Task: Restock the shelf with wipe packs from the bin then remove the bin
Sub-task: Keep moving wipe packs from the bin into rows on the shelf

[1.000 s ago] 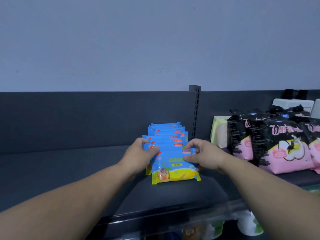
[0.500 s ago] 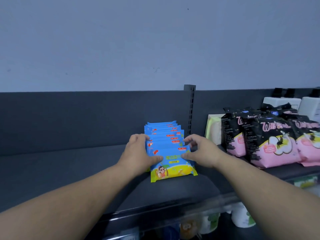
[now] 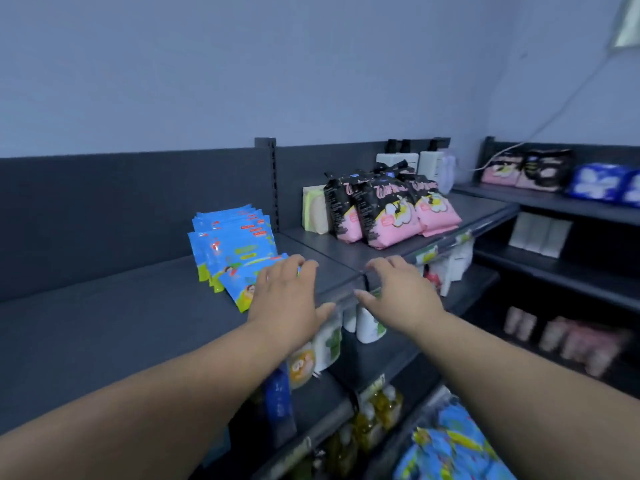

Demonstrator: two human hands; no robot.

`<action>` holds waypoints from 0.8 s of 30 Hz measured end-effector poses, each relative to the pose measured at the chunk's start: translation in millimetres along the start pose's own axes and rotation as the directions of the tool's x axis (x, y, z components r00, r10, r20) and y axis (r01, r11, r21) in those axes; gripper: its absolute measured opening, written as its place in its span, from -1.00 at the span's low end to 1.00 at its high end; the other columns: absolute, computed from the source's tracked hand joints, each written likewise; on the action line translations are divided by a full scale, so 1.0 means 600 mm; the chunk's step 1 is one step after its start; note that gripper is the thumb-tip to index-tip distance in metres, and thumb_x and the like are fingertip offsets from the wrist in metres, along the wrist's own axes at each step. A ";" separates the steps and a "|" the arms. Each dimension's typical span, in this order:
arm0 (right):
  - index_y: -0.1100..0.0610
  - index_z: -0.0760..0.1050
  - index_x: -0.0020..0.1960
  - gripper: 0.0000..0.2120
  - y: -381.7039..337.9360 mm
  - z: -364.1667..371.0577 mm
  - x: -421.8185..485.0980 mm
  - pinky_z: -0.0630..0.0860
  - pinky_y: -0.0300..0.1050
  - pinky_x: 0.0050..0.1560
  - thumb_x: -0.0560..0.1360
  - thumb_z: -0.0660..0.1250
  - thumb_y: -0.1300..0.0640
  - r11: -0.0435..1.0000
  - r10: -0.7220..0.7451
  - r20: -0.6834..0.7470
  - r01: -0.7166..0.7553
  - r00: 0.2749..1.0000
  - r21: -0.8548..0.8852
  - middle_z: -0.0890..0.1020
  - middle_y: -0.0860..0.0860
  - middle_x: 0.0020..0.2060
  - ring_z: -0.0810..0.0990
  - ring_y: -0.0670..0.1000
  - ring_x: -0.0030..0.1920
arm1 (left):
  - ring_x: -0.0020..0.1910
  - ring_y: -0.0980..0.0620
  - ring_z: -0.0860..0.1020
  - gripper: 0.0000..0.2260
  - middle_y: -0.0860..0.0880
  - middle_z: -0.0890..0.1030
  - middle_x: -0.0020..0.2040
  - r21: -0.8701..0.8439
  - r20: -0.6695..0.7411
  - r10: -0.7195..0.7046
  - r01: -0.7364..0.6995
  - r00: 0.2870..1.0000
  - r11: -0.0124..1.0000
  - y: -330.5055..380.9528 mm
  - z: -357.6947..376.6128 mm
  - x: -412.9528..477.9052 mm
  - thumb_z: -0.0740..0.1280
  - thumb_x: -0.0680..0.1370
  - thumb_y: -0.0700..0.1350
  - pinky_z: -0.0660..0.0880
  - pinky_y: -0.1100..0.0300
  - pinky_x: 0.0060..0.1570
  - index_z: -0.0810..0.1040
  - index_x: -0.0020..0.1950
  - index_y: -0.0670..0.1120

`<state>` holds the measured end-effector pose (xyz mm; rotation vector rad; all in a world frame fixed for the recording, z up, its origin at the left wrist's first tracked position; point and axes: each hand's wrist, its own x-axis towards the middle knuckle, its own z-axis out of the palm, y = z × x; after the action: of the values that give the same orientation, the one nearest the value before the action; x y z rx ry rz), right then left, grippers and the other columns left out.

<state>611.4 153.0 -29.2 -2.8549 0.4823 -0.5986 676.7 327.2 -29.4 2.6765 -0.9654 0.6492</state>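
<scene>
Holding nothing with left hand [image 3: 287,296] or right hand [image 3: 398,292], fingers relaxed, above shelf [image 3: 104,323] edge. Row of wipe packs [image 3: 232,244] at 10 o'clock of left hand; risk of brushing and toppling leaning front pack [image 3: 242,289].

Both hands empty above the shelf [image 3: 104,323] front.
Blue wipe packs [image 3: 235,251] stand in a row left of centre; left hand [image 3: 289,299] overlaps the front pack, right hand [image 3: 401,292] apart.
</scene>
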 end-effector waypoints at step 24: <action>-0.05 0.22 0.46 -0.36 0.506 -0.086 -0.360 0.18 0.08 0.41 0.50 0.09 -0.36 0.917 0.345 0.174 -0.292 0.922 -0.272 0.33 0.00 0.39 0.26 0.09 0.42 | 0.47 -0.04 0.16 -0.40 -0.02 0.22 0.48 -0.111 0.243 0.137 -0.113 0.960 0.987 0.541 0.179 -0.104 0.09 0.55 0.30 0.07 -0.02 0.46 0.17 0.49 0.01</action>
<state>319.4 -59.9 -133.9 -2.9151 1.0200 -0.1722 458.8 77.7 -134.8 2.6714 -1.2052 0.2803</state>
